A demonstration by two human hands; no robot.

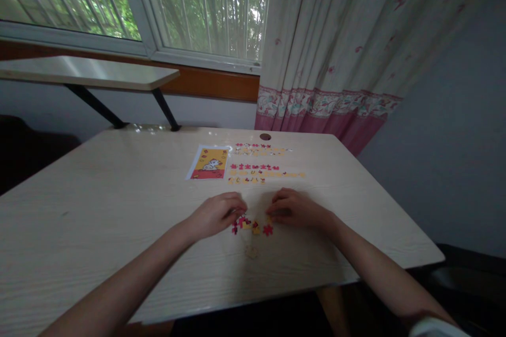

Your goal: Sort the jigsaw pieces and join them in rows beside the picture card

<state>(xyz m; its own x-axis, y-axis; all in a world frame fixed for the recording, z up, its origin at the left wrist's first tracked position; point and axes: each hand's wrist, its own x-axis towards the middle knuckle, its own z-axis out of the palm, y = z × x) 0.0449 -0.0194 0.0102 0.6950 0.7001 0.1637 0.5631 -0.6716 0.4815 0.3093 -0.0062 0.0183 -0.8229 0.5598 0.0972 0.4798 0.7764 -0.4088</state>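
Observation:
A small heap of red and yellow jigsaw puzzle pieces (247,225) lies on the table between my two hands. My left hand (219,211) is at the heap's left edge, fingers closed in a pinch over the pieces; what sits in the fingertips is too small to make out. On the right, my right hand (294,206) has its fingers curled together, and a yellow puzzle piece (269,218) shows at the fingertips. Just below that hand lies a red puzzle piece (268,230). Farther back, several puzzle pieces (255,167) are laid out in rows by colour.
A printed picture (209,163) of a white cartoon animal on yellow and red lies left of the rows. The wooden table (118,210) has a round hole (265,137) near its back edge. A raised shelf (87,71) stands back left; a curtain (316,63) hangs behind.

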